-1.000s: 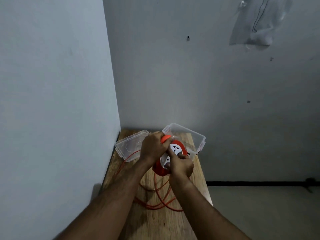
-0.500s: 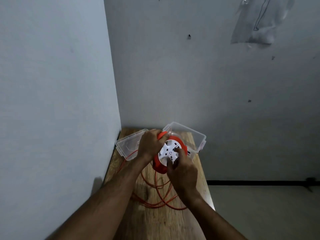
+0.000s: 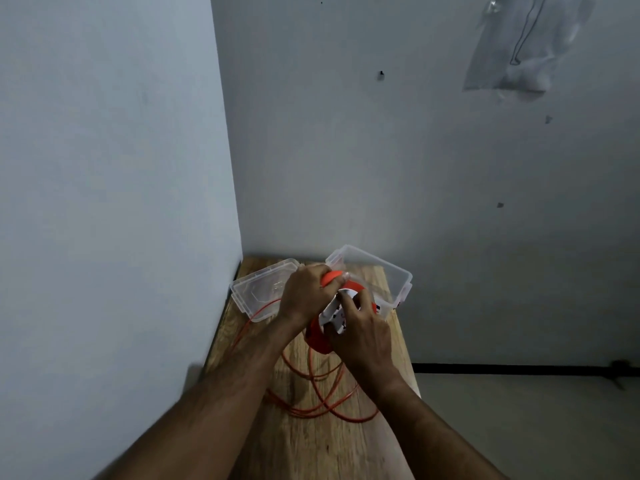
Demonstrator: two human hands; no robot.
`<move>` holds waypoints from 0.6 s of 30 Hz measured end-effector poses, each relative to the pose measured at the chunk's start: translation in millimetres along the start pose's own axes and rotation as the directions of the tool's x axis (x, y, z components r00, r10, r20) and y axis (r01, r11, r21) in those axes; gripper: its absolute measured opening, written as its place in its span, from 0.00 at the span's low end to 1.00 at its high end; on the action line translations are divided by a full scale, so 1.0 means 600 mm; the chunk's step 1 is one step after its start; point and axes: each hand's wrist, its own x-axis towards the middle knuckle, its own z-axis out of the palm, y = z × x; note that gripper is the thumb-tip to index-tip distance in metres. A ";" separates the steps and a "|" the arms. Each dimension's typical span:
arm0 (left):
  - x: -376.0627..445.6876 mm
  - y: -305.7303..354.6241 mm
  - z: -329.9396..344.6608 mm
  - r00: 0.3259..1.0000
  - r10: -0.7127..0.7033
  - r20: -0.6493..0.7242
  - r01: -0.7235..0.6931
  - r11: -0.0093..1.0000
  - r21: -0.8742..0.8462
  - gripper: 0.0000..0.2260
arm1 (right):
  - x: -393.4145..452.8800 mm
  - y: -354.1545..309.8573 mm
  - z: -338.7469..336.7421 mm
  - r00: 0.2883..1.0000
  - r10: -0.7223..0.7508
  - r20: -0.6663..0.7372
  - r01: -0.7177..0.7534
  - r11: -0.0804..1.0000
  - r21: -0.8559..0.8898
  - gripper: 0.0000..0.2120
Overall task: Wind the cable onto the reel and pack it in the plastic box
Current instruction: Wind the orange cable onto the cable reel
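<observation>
An orange cable reel [image 3: 317, 337] with a white socket face is held above the wooden table. My left hand [image 3: 306, 292] grips the reel's orange handle at the top. My right hand [image 3: 362, 329] lies over the white face with its fingers curled round a part of it. Loose orange cable [image 3: 322, 407] lies in loops on the table below the reel and runs left toward the lid. The clear plastic box [image 3: 391, 275] stands open just behind the reel. Its clear lid [image 3: 258, 292] lies to the left of it.
The narrow wooden table [image 3: 311, 445] sits in a corner, with a wall close on the left and another behind. Its right edge drops to the floor [image 3: 536, 427]. A plastic sheet [image 3: 519, 46] hangs on the back wall, high up.
My right hand has turned round on the reel's white face, covering more of it. The loose cable loops on the table have shifted slightly. My left hand keeps its hold on the handle.
</observation>
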 end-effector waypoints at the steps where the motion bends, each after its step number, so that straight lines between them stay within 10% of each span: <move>1: 0.000 -0.002 -0.001 1.000 -0.006 -0.001 0.006 1.000 0.000 0.20 | 0.002 0.001 -0.001 1.000 0.012 0.006 -0.012 1.000 0.023 0.27; 9: 0.000 0.003 -0.001 0.999 -0.008 -0.053 0.010 0.999 0.043 0.19 | 0.010 -0.030 -0.006 0.872 0.488 -0.042 -0.393 0.748 0.535 0.25; 14: -0.003 0.012 0.004 0.999 0.020 -0.037 -0.017 0.996 0.090 0.21 | 0.022 -0.043 0.018 0.453 0.835 0.313 -0.736 0.153 0.659 0.24; 18: -0.005 0.014 0.004 0.998 0.054 -0.026 -0.051 0.992 0.115 0.21 | 0.046 -0.061 0.015 0.125 0.821 0.557 -0.571 -0.400 0.717 0.28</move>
